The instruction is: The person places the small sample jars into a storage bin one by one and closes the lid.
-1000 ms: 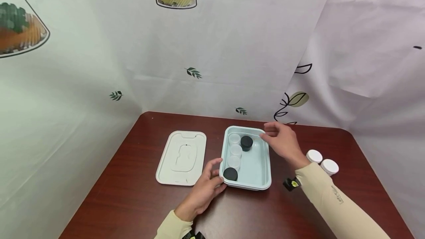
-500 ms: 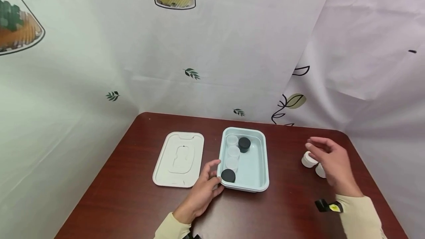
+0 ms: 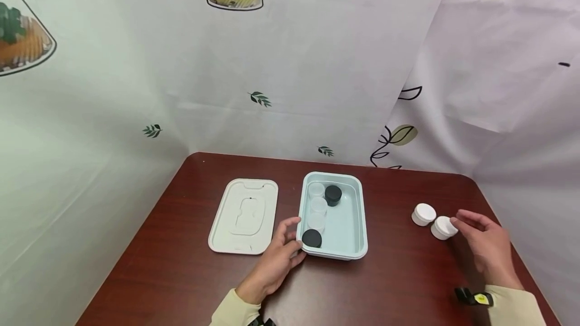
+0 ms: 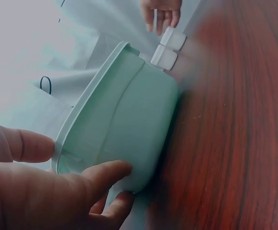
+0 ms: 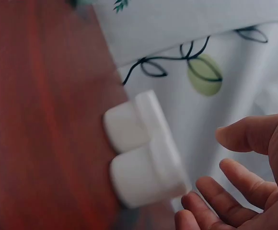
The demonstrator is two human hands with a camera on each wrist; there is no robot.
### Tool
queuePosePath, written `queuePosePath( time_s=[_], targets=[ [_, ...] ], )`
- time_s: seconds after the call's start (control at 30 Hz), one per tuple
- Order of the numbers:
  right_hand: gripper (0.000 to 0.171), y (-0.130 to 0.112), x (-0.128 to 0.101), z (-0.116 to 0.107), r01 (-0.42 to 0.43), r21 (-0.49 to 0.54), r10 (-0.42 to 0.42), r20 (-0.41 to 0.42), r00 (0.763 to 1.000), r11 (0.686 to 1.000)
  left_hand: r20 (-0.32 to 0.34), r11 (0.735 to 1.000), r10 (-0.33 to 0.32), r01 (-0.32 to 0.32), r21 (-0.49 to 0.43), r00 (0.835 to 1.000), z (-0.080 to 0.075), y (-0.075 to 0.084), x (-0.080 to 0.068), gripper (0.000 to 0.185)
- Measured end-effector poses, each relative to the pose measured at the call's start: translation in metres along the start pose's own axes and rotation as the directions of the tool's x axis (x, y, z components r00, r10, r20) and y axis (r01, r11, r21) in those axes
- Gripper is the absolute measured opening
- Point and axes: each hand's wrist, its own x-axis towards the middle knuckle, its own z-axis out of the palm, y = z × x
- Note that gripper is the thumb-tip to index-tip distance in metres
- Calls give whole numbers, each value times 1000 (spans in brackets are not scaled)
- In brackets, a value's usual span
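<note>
A pale blue plastic container [image 3: 346, 225] stands on the table, holding three clear jars [image 3: 318, 205] in a row and two black-lidded jars [image 3: 311, 238]. My left hand [image 3: 274, 265] holds its near left corner; in the left wrist view the fingertips [image 4: 38, 146] lie at the rim and against the side wall. My right hand [image 3: 489, 245] is off at the right, fingers loosely bent with nothing between them. Its fingertips are right by the nearer white jar [image 3: 444, 227]. Beside that jar stands a second white jar [image 3: 423, 214], both with white lids.
A white rectangular lid [image 3: 244, 218] lies flat to the left of the container. The dark red wooden table [image 3: 181, 275] ends at a patterned white cloth backdrop [image 3: 294, 64] behind and along both sides.
My right hand has left the container's far right corner and moved right to the white jars, passing over them to their right side. The left hand stays at the container's corner.
</note>
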Motion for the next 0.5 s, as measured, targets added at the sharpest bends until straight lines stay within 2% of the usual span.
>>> queuePosePath(
  time_s=[0.1,0.17,0.33,0.4,0.5],
  targets=[
    [34,11,0,3,-37,-49,36,-19,999,998,3,1000,2,-2,-2,1000,0,0,0,59],
    [43,16,1,6,-56,-6,56,-6,998,998,1,1000,4,-4,-2,1000,0,0,0,59],
    [43,26,-1,15,-76,82,76,8,997,994,-2,1000,1,-1,-11,1000,0,-2,0,59],
    [41,28,-2,17,-64,46,64,8,998,997,-2,1000,-1,1,-14,1000,0,-2,0,59],
    [47,29,-3,20,-47,-4,47,11,999,999,-5,1000,0,0,-13,1000,1,-2,0,58]
  ],
)
